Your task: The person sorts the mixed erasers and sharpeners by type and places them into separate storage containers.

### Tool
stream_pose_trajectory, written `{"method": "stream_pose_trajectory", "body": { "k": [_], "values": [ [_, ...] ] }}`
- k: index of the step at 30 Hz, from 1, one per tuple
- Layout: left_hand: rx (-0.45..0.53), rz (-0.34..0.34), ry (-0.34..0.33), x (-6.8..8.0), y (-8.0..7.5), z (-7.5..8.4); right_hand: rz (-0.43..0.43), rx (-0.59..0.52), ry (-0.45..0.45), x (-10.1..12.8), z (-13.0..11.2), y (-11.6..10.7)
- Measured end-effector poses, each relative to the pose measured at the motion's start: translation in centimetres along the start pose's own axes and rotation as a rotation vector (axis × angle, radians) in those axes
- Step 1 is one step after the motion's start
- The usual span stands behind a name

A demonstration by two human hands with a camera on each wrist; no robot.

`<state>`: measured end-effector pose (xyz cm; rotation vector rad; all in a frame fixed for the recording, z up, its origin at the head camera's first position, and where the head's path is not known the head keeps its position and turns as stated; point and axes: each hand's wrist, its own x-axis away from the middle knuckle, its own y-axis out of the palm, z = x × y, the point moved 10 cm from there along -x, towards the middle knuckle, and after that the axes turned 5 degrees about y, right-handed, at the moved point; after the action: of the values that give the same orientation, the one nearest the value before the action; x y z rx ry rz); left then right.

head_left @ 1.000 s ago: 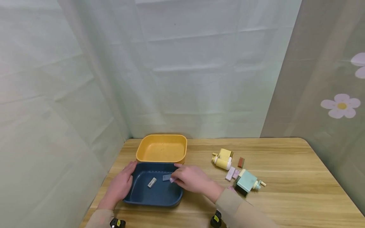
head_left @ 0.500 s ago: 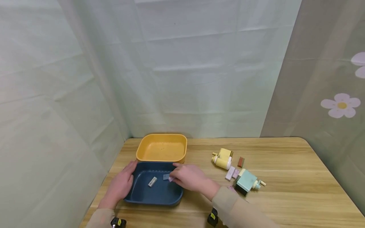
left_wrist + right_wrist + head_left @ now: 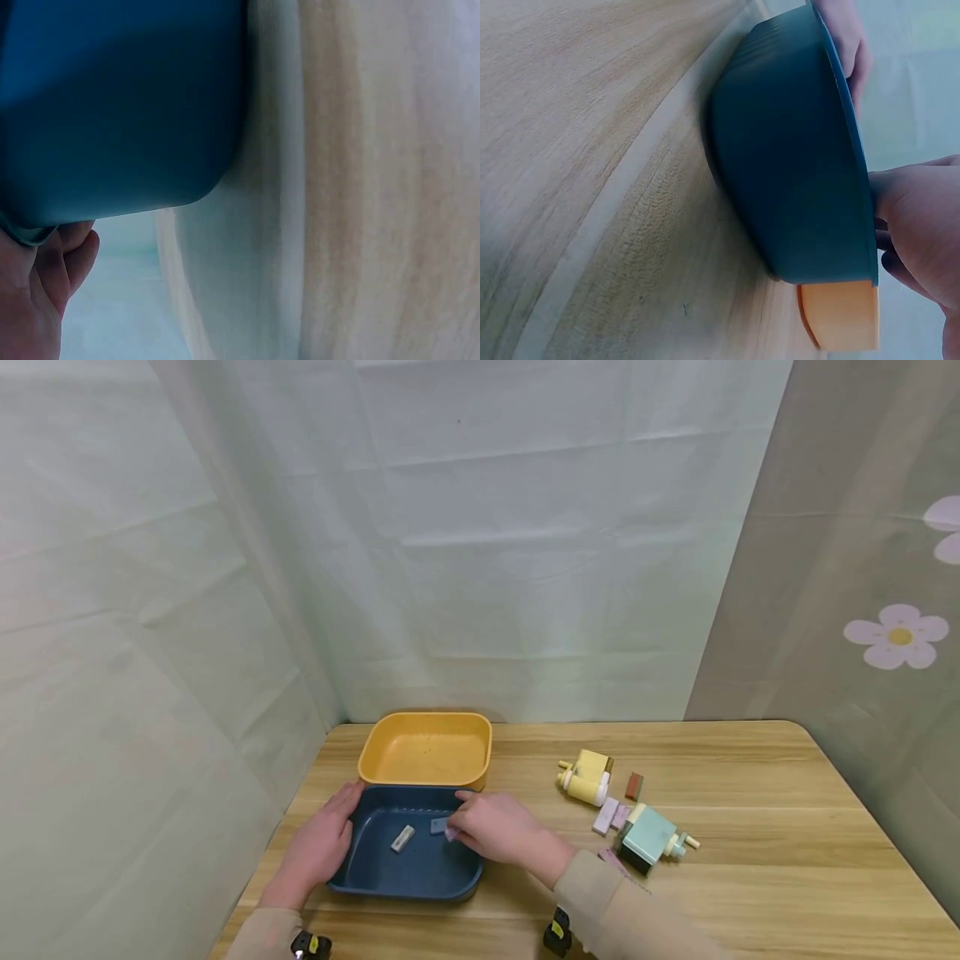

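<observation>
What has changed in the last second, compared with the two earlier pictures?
The right hand drew slightly back toward the person, keeping its pinch on a small pale block over the blue tray. The left hand stayed on the tray's left rim. The yellow tray and toy pieces did not move.

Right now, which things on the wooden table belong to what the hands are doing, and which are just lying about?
In hand:
dark blue plastic tray, steadied by the left hand
small lilac block, pinched by the right hand
grey-blue block and pale grey block in the tray

Lying about:
empty yellow tray
yellow toy piece
mint toy piece
loose pink blocks
brown block
</observation>
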<state>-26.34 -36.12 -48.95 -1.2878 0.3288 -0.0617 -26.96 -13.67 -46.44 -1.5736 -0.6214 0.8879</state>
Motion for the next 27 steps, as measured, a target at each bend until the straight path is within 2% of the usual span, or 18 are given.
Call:
{"method": "stream_pose_trajectory", "body": {
  "k": [12, 20, 27],
  "values": [
    [-0.048, -0.033, -0.009, 0.08, -0.11, -0.29, -0.037, 0.039, 0.007, -0.45, -0.27, 0.38],
    [-0.035, -0.028, -0.010, 0.25, -0.09, -0.42, -0.041, 0.071, 0.009, -0.50, -0.37, 0.52],
    [-0.021, -0.025, -0.020, 0.30, -0.20, -0.35, -0.044, 0.052, -0.003, -0.37, -0.31, 0.57]
  ]
}}
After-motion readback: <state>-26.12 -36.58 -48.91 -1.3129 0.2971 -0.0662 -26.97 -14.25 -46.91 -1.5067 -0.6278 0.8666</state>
